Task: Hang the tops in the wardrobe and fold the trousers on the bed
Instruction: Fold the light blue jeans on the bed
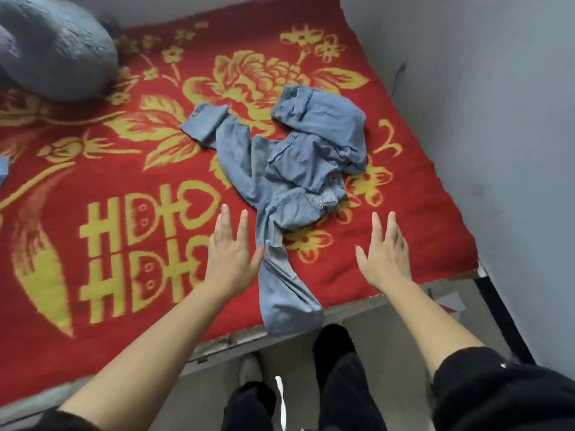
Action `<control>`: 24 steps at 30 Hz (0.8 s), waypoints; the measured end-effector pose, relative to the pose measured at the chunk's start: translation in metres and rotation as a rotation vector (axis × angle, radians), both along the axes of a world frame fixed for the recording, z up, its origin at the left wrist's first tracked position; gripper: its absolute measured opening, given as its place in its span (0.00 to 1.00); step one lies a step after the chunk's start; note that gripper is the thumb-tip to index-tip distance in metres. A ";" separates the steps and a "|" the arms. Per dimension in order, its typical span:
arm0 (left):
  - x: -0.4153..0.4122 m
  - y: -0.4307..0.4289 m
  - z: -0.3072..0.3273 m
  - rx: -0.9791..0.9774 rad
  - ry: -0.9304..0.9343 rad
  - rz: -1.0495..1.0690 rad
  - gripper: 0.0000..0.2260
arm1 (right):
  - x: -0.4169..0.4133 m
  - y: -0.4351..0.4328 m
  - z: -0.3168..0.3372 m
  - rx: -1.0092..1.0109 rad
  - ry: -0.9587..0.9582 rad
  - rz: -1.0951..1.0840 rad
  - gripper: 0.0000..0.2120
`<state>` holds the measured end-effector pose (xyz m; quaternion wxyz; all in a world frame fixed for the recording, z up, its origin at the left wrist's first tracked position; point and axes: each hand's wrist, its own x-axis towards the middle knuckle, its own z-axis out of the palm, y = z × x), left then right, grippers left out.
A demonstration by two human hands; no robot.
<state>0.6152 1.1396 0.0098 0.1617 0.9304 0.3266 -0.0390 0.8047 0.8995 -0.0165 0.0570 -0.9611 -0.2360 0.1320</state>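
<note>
Here, nearest to me, were my own legs in dark trousers, standing at the grey edge of the bed [280, 332]. Both my forearms reached forward over it, dark sleeves pushed up. My left hand [231, 255] was spread flat, fingers straight and apart, holding nothing; its thumb lay just against the narrow twisted part of the jeans [289, 169]. My right hand [384, 253] was spread open in the same way, also empty, and hovered a little apart from the denim, to its right. The jeans were pale blue and crumpled on the red blanket [93, 150], between and beyond my two hands. One end drooped over the near bed edge between my arms; from there the cloth ran away from me, bunching into a heap ahead of my right hand, with one cuffed leg end pointing far left and another folded at the far right. So the long axis ran roughly from me outward, and my left hand was the nearer one to the fabric. I judged the jeans needed pulling straight and flat before any fold. The blanket bore large gold flowers and a gold double-happiness character to my left; I could read no label on the jeans. Farthest left sat a grey-blue bundle [56, 48], and a grey wall [482, 104] rose on the right.
</note>
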 end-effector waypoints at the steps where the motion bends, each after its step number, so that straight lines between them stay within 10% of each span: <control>1: 0.012 -0.003 -0.018 -0.011 0.045 -0.002 0.36 | 0.009 0.004 -0.020 0.004 0.034 0.008 0.42; 13: 0.132 -0.016 -0.217 -0.201 0.299 0.292 0.34 | 0.127 0.089 -0.193 0.246 0.206 -0.060 0.38; 18: 0.107 -0.012 -0.225 -0.018 0.310 0.097 0.26 | 0.167 0.124 -0.213 0.097 0.244 -0.033 0.42; 24: 0.053 0.057 -0.198 0.154 0.354 -0.019 0.16 | 0.098 0.157 -0.202 0.093 0.457 0.095 0.24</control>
